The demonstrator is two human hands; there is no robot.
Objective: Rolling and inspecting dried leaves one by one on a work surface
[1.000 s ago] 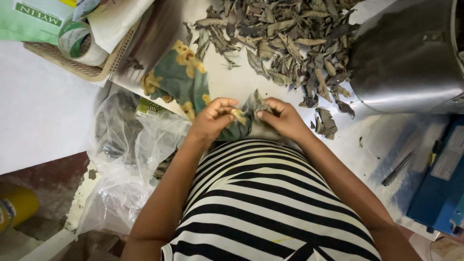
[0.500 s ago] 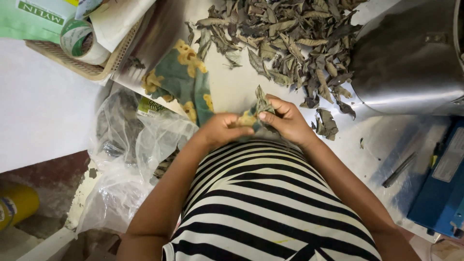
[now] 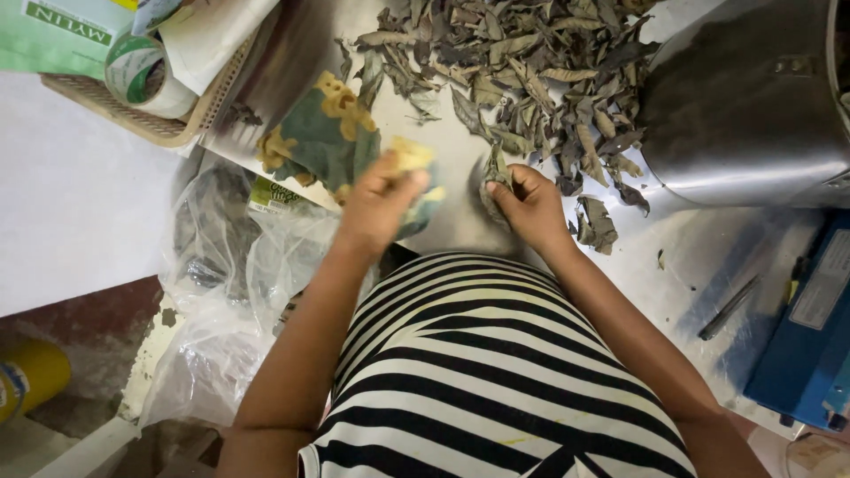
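Note:
My left hand (image 3: pixel 382 196) grips a green cloth with yellow flowers (image 3: pixel 324 137), a blurred corner of it bunched in the fingers. My right hand (image 3: pixel 528 204) pinches a dried grey-green leaf (image 3: pixel 492 170) just above the steel table (image 3: pixel 443 159). A heap of dried leaves (image 3: pixel 522 66) lies beyond both hands, its nearest leaves touching my right hand's side. My striped shirt fills the bottom of the view.
A large steel pot (image 3: pixel 753 106) lies at the right. A blue machine (image 3: pixel 810 327) stands at the far right edge. A woven basket (image 3: pixel 150 115) with a tape roll (image 3: pixel 142 71) sits top left. Clear plastic bags (image 3: pixel 230 292) hang off the table's left side.
My hands were together at the table edge holding a leaf. They have parted: the left one swung left and up onto the cloth, and the right one moved forward with the leaf.

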